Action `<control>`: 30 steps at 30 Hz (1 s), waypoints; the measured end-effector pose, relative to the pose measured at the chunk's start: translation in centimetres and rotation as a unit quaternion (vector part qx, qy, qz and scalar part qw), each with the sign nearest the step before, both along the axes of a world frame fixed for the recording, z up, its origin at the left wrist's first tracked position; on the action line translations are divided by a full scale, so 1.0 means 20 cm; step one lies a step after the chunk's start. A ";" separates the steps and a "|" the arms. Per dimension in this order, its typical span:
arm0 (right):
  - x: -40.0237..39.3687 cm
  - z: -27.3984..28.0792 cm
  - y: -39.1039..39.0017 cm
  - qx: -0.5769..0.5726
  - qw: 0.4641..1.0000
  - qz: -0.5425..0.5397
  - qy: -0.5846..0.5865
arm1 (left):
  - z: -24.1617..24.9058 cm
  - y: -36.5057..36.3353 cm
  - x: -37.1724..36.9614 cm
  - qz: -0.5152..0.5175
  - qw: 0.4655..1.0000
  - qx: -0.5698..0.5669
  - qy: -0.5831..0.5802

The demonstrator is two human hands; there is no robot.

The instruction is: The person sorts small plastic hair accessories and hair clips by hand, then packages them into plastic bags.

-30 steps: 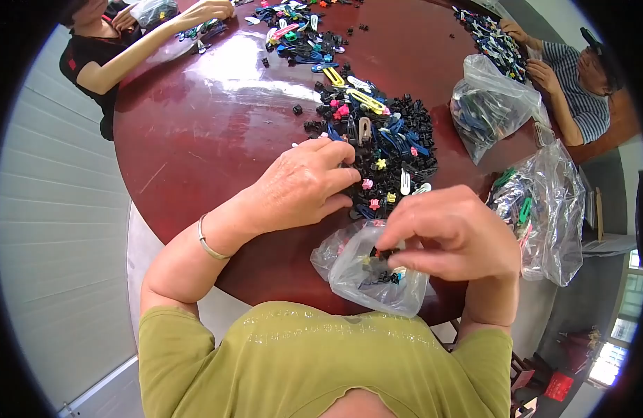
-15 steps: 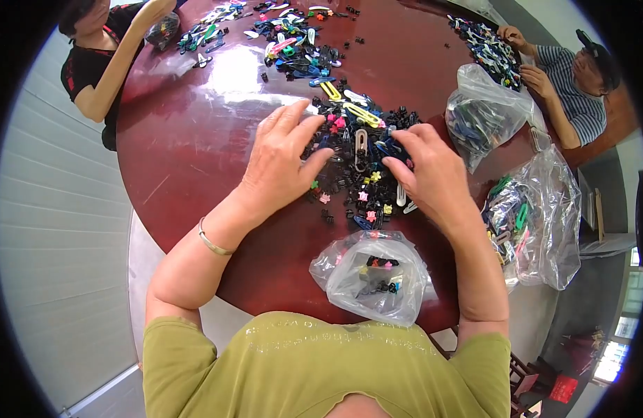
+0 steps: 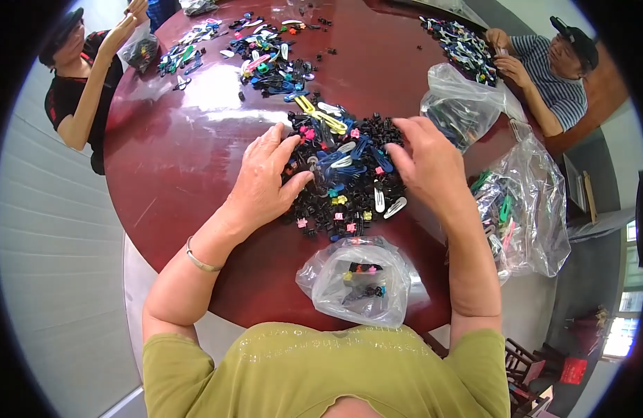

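Note:
A pile of mostly black and dark blue hair clips [image 3: 346, 167] lies on the red table [image 3: 175, 160], between my two hands. At the pile's left edge is my left hand [image 3: 265, 171], fingers apart, with nothing visible in it. My right hand [image 3: 429, 160] touches the right edge, thumb and fingers apart. Two white snap clips [image 3: 379, 201] lie near the right side. Yellow clips [image 3: 328, 120] rest at the pile's top, and small pink and yellow flower clips are scattered through it. An open clear bag [image 3: 360, 282] holding a few clips stands below the pile.
More clips [image 3: 276, 66] lie farther back. At the right are a clear bag of clips [image 3: 461, 104] and another plastic bag [image 3: 537, 209]. One person [image 3: 88, 83] sits at the left with a bag; another person [image 3: 537, 66] handles clips [image 3: 468, 49] at the right.
The whole view has shifted slightly. Both hands have spread slightly, and the clips between them lie differently, with more blue ones on top. The person at the left has raised their hands.

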State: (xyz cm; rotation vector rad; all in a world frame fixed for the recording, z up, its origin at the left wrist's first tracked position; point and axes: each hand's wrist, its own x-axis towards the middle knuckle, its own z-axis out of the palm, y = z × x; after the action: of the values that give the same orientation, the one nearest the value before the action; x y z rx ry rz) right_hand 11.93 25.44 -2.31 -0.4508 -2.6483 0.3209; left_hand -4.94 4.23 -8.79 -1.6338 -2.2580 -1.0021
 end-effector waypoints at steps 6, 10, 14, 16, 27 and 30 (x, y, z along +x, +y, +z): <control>-0.03 -0.16 0.03 0.039 0.998 0.012 -0.055 | 0.13 -0.04 0.03 0.024 0.999 -0.025 0.039; -0.08 -0.17 -0.05 -0.004 0.998 0.069 -0.006 | 0.16 -0.03 0.08 -0.001 0.999 -0.007 0.036; -0.11 -0.18 -0.08 -0.082 0.984 0.153 0.035 | 0.13 -0.01 0.09 -0.014 0.999 -0.014 0.048; -0.11 -0.16 -0.08 -0.130 0.972 0.192 0.027 | 0.10 0.02 0.07 0.008 0.998 -0.018 0.058; -0.09 -0.15 -0.09 -0.046 0.985 0.164 0.030 | 0.09 0.00 -0.05 0.051 0.997 0.044 -0.034; -0.10 -0.21 -0.12 -0.001 0.985 0.175 -0.006 | 0.07 -0.01 -0.15 0.083 0.991 0.098 -0.043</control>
State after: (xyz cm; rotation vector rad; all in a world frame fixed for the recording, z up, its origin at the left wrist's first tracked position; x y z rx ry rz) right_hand 9.86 23.09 -6.49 0.0175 -2.7322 0.4266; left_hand -8.00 3.99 -7.41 -1.3244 -2.2236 -1.2282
